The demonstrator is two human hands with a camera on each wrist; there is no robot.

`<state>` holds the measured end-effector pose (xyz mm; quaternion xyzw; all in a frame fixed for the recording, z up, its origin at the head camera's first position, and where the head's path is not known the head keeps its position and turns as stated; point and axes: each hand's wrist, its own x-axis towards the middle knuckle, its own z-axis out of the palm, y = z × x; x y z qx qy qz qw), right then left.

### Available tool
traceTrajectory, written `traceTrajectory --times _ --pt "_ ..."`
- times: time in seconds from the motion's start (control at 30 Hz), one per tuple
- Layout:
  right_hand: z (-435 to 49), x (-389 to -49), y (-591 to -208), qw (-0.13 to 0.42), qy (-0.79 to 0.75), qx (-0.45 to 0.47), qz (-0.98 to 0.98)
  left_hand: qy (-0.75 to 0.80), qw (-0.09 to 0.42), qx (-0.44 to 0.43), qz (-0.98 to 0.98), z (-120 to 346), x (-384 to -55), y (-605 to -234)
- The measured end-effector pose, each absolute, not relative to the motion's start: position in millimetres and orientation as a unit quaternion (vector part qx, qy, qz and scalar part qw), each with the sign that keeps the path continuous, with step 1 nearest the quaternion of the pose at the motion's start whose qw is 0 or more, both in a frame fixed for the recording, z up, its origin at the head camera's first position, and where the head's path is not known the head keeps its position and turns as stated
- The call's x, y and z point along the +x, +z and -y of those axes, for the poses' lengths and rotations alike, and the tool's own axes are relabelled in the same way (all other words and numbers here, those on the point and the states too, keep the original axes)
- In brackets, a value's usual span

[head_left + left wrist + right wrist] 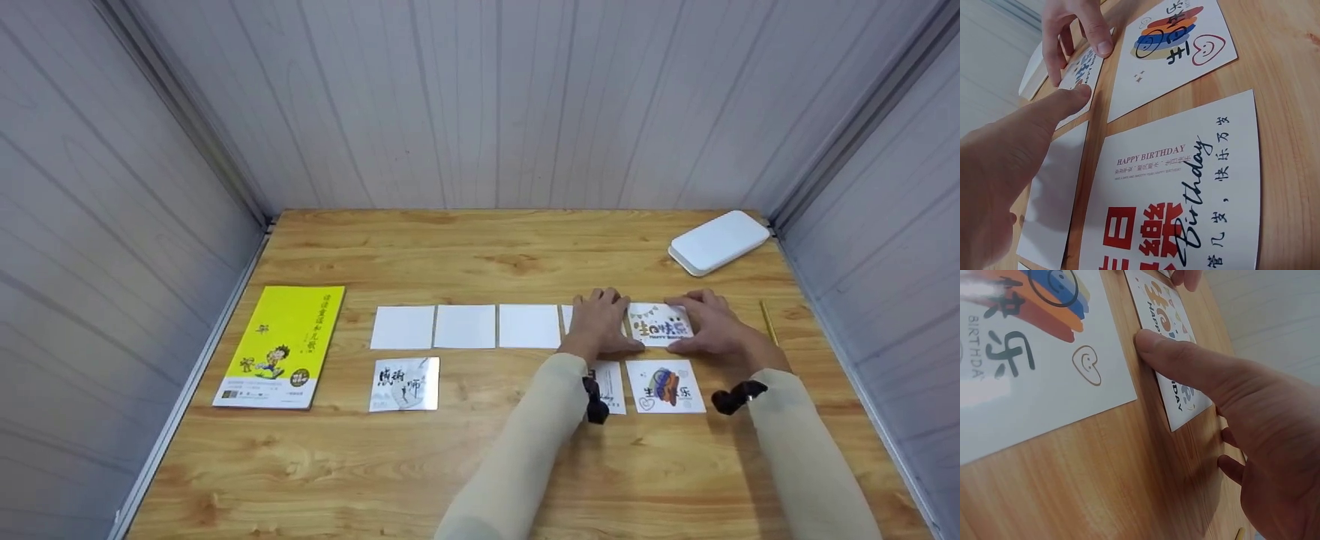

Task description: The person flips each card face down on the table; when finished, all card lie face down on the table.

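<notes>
Toward the right edge of the counter [480, 472], the left hand [598, 328] and right hand [718, 328] grasp a printed birthday card [658, 325] by opposite ends, thumbs at its near side. Light, even pressure on its edges should keep it flat and square with the blank cards [529, 326]. These look thin, stiff and matte; the paint-striped card [688, 403], nearer the front edge, shines with glare over smooth-looking wood grain.

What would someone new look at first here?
Probably the bright yellow book, at the left of the table. Then the left hand and right hand, at either side of a birthday card, right of centre. A white box might come next, in the far right corner.
</notes>
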<state>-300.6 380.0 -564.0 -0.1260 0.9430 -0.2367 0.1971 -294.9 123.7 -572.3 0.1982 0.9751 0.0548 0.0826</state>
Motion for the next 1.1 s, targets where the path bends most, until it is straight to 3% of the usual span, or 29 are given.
traceTrajectory --times 0.73,1.1 --pt "-382.6 -302.0 -565.1 0.198 -0.238 -0.126 -0.943 0.046 0.077 0.183 -0.979 -130.5 -297.3 -575.6" --pt "-385.2 -301.8 -562.7 0.209 -0.252 -0.142 -0.934 0.058 0.101 0.178 -0.977 -132.9 -301.4 -579.2"
